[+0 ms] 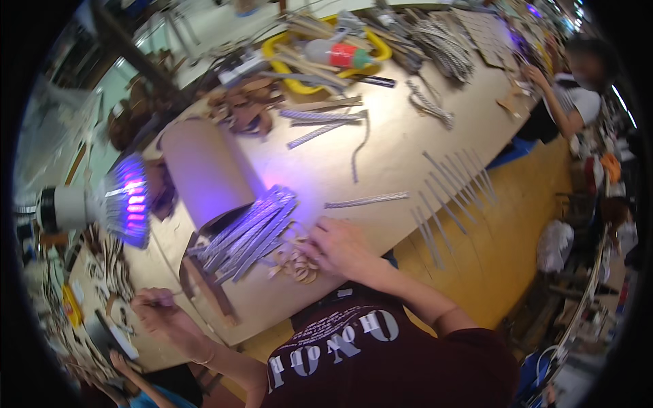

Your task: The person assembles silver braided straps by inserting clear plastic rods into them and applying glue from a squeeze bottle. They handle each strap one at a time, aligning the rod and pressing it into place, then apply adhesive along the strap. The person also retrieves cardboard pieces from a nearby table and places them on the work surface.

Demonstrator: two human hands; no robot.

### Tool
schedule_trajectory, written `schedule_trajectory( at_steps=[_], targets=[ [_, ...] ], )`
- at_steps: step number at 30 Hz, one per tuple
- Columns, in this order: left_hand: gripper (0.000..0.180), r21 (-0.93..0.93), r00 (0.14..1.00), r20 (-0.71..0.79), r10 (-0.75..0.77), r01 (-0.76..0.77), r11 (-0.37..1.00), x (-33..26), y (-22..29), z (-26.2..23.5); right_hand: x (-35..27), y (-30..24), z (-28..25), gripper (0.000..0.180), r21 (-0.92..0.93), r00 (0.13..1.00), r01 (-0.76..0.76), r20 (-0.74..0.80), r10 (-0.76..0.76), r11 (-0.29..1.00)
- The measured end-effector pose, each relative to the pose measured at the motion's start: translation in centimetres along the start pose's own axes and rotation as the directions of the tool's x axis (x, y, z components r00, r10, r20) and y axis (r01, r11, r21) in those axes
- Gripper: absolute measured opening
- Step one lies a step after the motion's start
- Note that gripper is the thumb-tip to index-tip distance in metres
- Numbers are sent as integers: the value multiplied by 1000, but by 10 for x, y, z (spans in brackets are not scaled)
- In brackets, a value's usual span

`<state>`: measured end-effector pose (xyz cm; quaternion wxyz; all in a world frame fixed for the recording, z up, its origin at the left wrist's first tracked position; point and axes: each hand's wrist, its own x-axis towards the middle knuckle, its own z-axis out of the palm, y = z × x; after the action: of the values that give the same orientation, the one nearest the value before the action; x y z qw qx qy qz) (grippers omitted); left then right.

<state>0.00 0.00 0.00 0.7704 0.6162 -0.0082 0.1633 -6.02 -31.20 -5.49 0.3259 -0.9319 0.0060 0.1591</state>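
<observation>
My right hand (337,246) reaches into a small heap of beige curled loops (296,264) near the table's front edge; its bent fingertips close on one loop. Just left of the heap lies a bundle of braided grey strips (252,231). My left hand (156,311) is raised off to the left with thumb and fingers drawn together; anything small between them is too blurred to make out. A brown flat strip (211,292) rests between my hands. One braided strip (367,200) lies alone beyond my right hand.
A large brown cylinder (207,170) lies behind the bundle, beside a lit purple lamp (129,200). Farther back are brown leather scraps (245,105) and a yellow tray (272,61) with sticks and a bottle. Thin strips (452,180) hang over the right edge. Other people work at both sides.
</observation>
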Motion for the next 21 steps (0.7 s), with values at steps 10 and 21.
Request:
schedule_trajectory(
  at_steps=[10, 21],
  targets=[
    [24, 238, 780, 625, -39, -142, 961, -42, -1, 110, 5, -5, -26, 23, 381, 805, 442, -569, -171, 812],
    [30, 198, 690, 721, -65, -115, 974, -64, -41, 153, -66, 57, -68, 14, 800, 981, 189, -129, -144, 569]
  ],
)
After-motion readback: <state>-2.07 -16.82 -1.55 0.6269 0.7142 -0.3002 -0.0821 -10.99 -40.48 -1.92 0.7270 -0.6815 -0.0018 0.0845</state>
